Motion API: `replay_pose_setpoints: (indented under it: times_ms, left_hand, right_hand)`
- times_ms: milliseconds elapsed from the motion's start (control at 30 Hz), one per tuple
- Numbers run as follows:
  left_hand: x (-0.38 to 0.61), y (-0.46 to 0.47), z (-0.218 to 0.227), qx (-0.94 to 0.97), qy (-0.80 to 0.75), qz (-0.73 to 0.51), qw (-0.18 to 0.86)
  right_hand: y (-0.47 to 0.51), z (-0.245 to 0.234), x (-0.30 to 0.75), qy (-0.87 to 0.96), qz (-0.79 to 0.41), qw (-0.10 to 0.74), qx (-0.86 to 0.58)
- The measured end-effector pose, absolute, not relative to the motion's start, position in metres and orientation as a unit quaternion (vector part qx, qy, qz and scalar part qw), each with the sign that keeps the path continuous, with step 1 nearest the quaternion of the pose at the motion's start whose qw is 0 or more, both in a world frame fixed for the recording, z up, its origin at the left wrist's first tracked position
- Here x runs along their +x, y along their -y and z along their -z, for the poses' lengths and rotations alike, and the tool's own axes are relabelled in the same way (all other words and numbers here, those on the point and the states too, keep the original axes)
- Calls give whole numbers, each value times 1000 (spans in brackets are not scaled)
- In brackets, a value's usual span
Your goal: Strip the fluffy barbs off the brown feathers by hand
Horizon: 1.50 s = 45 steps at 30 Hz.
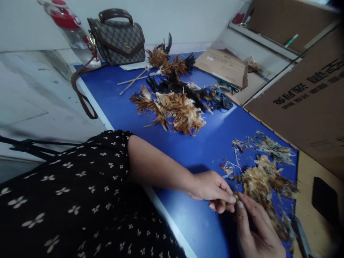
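My left hand (pixel 213 188) reaches in from the left, below a black patterned sleeve. Its thumb and forefinger pinch a small brownish tuft (pixel 231 205), seemingly a feather, mostly covered by the fingers. From the lower right edge comes my right hand (pixel 256 225), whose thumb and fingertips close on the same tuft, touching the left fingertips. Just beyond my hands lies a loose pile of tan and brown feathers (pixel 258 181) on the blue tabletop (pixel 185 211). Beside it are grey-green feather scraps (pixel 276 148) and a few white threads (pixel 233 165).
Brown and black feather bunches (pixel 180 111) lie across the table's far part, near two thin sticks (pixel 131 82). A handbag (pixel 120 41) and a red-capped bottle (pixel 76 39) stand at the back. Cardboard (pixel 303 96) borders the right side; a black flat object (pixel 325 200) lies there.
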<state>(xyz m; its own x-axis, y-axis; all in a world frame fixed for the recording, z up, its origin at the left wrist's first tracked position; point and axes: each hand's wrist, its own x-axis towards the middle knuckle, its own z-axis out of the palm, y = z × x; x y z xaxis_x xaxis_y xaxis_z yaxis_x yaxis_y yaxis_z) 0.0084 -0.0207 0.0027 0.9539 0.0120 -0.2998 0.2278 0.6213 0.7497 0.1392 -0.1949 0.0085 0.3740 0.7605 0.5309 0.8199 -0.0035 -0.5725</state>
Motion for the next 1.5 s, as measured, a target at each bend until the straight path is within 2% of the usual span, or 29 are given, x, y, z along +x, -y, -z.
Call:
replay_pose_setpoints:
  times_ms: [333, 733, 1067, 1500]
  left_hand:
    - [14, 25, 24, 382, -105, 29, 918]
    - [11, 22, 7, 397, -112, 47, 910]
    - [13, 23, 11, 392, -115, 44, 912]
    - [11, 24, 16, 400, -105, 40, 910]
  right_hand:
    - [194, -16, 127, 471, -5, 466, -749]
    - [194, -19, 126, 491, -11, 464, -737]
    - [193, -19, 129, 541, 12, 457, -706]
    - [204, -19, 137, 507, -62, 455, -729]
